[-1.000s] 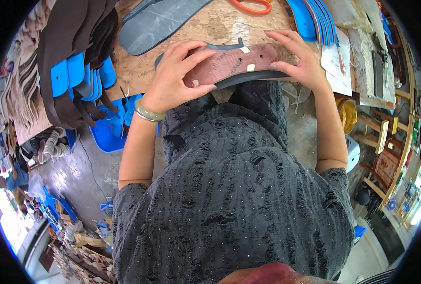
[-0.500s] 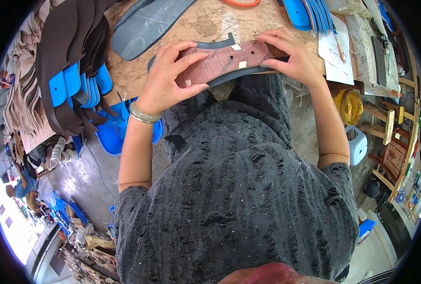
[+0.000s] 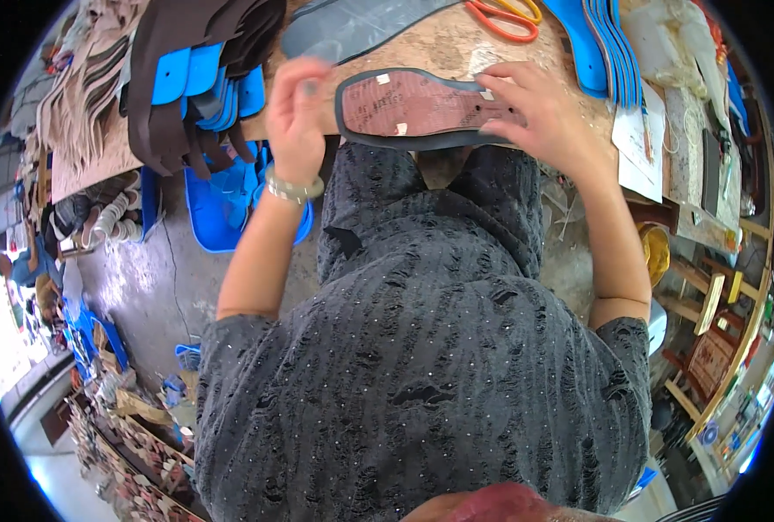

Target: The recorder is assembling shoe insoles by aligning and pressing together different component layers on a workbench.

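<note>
A shoe insole board [image 3: 422,104], reddish brown with small white tape pieces, lies against a dark grey rubber-like rim [image 3: 341,109] that shows around its edge. It rests at the table's front edge, above my lap. My right hand [image 3: 539,117] grips its right end, thumb below and fingers over the top. My left hand [image 3: 298,122], a bangle on its wrist, is raised just left of the insole board, apart from it. Its fingers look curled but are smeared by motion, so whether it holds anything is unclear.
A dark grey sole sheet [image 3: 361,26] and orange-handled scissors [image 3: 504,22] lie farther back. Dark brown strips [image 3: 165,78] with blue pieces [image 3: 204,70] hang at the left. A blue stack [image 3: 609,52] stands at the right, near white paper [image 3: 637,157]. A blue bin [image 3: 204,217] sits below the table.
My left hand has let go of the insole board's left end and moved up and away from it. The board now lies straighter, its wide left end uncovered. The whole view has shifted.
</note>
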Available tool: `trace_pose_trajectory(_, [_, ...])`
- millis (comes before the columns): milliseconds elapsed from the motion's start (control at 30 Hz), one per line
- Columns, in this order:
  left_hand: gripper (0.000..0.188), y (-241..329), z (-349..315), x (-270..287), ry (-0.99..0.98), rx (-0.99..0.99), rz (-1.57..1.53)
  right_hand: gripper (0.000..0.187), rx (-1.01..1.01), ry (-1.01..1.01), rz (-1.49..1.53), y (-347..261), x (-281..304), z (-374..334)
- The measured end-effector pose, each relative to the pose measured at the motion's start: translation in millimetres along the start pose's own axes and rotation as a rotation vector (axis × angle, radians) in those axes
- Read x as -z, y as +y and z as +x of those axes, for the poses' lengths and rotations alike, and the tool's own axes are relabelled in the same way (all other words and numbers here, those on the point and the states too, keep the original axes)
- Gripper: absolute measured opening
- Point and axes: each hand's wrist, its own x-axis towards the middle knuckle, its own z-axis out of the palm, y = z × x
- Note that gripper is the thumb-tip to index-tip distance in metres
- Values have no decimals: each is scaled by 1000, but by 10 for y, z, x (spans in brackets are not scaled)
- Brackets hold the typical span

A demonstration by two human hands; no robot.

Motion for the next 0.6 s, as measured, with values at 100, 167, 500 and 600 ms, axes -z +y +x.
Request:
trace_pose_trajectory(100, [25,49,-790,-32,132,319,-54,50,152,26,108,-221,-296,140])
trace_pose_trajectory(167, [24,43,-1091,-293,93,692,-559,51,184,-9,125,-230,-472,179])
trace_pose_trajectory(500, [50,158,-848,-709,150,733,-1220,50,272,41,264,-522,-706,138])
trace_pose_trajectory(600, [43,214,-844,-607,197,673,-1228,50,269,52,242,-648,-714,220])
